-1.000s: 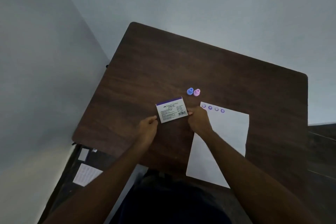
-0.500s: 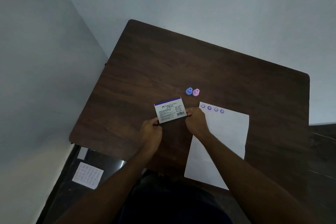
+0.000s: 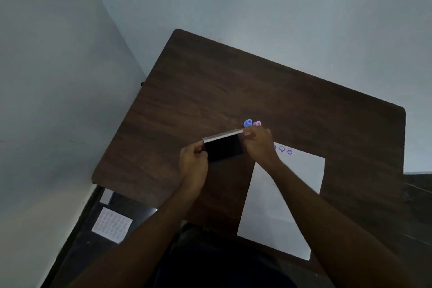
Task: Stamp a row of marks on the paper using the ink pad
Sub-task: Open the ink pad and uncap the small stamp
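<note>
— Ink pad [image 3: 224, 150] first: how does it look?
— Flat rectangular case, held just above the table [image 3: 210, 91] between both hands. Its lid [image 3: 222, 135] is tipped up along the far edge, showing a pale strip, and the face below is nearly black.
— Who grips it?
— The left hand [image 3: 192, 163] pinches the left end, fingers curled round it. The right hand [image 3: 258, 145] clamps the right end, fingertips at the lid's corner.
— Beyond the fingers?
— Just past the right fingertips stand a blue stamp [image 3: 247, 122] and a pink stamp [image 3: 257, 123], the pink one partly hidden by the knuckles.
— And the paper [image 3: 301, 170]?
— Under the right wrist and forearm. Its row of purple smiley marks [image 3: 285, 150] starts beside that hand; the first is half covered. Whether the dark face is ink or shadow, I cannot tell.
</note>
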Motion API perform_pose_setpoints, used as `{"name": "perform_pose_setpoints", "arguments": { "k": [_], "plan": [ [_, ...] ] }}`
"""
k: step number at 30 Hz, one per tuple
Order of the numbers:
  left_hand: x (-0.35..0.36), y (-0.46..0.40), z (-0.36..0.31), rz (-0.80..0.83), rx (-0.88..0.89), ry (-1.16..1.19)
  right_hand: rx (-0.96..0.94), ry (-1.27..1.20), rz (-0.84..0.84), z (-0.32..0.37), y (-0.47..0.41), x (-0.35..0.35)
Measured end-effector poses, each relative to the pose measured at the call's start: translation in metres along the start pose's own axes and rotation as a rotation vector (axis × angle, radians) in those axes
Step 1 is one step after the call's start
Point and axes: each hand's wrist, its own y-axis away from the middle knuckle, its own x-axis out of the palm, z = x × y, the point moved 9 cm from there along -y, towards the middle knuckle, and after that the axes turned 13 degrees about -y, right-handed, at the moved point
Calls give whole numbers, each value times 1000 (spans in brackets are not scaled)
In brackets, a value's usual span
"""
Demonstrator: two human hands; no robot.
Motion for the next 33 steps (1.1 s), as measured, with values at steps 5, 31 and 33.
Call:
{"name": "perform_pose_setpoints", "arguments": {
  "k": [5, 31, 33],
  "plan": [
    [-4, -15, -10, 25, -14, 37, -99, 31, 107, 23, -21, 2],
    [11, -52, -16, 27, -99, -39, -41, 100, 203, 29, -58, 22],
    [6, -49, -22, -14, -50, -66, -136, 115, 96, 38, -55, 5]
  ]
}}
